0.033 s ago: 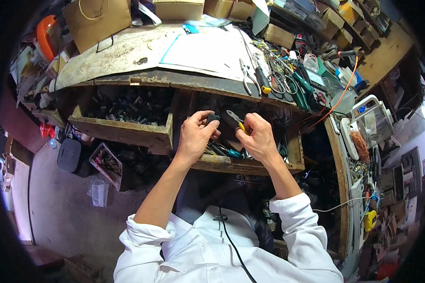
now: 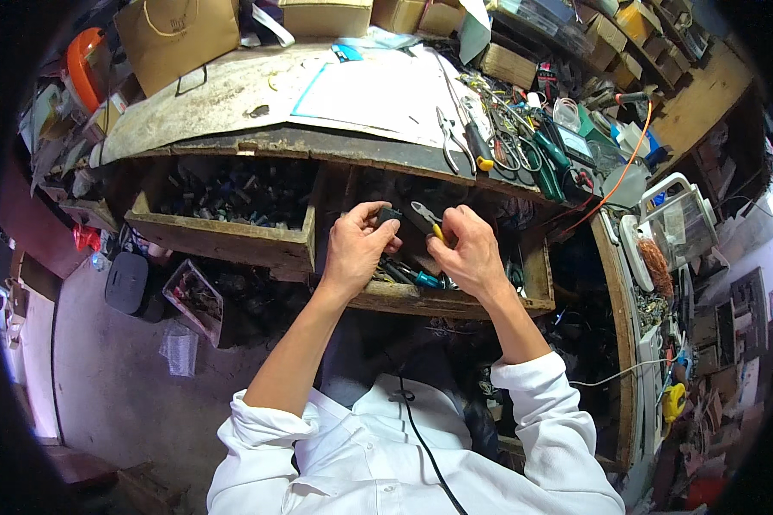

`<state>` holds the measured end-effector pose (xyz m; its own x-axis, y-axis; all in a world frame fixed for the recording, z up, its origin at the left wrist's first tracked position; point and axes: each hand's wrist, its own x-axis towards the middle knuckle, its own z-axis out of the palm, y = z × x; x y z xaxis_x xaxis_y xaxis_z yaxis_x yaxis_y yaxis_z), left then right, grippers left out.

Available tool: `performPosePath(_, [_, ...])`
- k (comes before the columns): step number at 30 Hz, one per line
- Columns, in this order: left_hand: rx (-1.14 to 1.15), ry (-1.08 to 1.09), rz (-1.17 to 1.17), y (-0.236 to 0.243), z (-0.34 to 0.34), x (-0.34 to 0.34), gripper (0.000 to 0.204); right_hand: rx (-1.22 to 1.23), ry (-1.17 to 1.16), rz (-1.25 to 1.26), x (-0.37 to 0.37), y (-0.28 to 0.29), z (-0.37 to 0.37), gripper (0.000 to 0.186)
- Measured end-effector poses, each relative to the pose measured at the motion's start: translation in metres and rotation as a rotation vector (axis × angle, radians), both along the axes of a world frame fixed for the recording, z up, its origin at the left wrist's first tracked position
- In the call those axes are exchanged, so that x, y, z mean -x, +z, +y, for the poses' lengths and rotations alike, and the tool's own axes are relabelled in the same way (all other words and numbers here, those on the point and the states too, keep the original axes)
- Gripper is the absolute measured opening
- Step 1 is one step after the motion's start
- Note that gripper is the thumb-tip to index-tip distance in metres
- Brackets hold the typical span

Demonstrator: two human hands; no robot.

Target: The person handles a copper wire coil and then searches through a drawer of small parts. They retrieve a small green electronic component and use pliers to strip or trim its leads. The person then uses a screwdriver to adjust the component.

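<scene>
Between the thumb and fingers of my left hand (image 2: 357,251) is a small dark rectangular piece (image 2: 390,214), its exact kind unclear. My right hand (image 2: 467,251) is closed round pliers (image 2: 427,215) with yellow handles. The metal jaws point up and left toward the dark piece, a short gap apart from it. Both hands are over an open wooden drawer (image 2: 455,304) that holds tools, among them one with a teal handle (image 2: 426,279). My hands hide part of the drawer's contents.
Another open drawer (image 2: 223,230), left, holds many small dark parts. On the worn bench top (image 2: 206,99) lie a white sheet (image 2: 365,90), open pliers (image 2: 453,143), a black-and-yellow screwdriver (image 2: 478,148) and tangled wires. A bin (image 2: 194,300) stands on the floor at left.
The pliers have turned slightly in my right hand, so their jaws show broader. My left hand and the dark piece have barely moved.
</scene>
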<state>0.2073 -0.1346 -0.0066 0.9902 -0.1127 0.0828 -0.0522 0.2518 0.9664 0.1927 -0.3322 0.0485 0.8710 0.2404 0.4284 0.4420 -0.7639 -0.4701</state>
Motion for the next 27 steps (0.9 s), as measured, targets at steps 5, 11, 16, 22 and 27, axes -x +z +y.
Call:
performPosePath(5, [-0.002,0.015,-0.017,-0.002,-0.001,0.000,0.031,0.257,0.043,-0.076,0.010,0.015,0.008,0.019])
performPosePath(11, [-0.026,0.015,-0.040,-0.007,-0.002,-0.001,0.026,0.457,-0.021,-0.145,0.016,0.024,0.015,0.014])
performPosePath(16, [-0.013,0.024,-0.021,-0.007,-0.001,-0.001,0.024,0.521,-0.051,-0.195,0.018,0.030,0.018,0.013])
performPosePath(22, [-0.113,0.014,-0.030,-0.001,-0.001,0.001,0.018,0.580,-0.058,-0.155,0.021,0.031,0.016,0.013])
performPosePath(27, [-0.182,0.042,-0.091,-0.004,0.000,0.001,0.016,0.619,-0.050,-0.153,0.020,0.034,0.017,0.016])
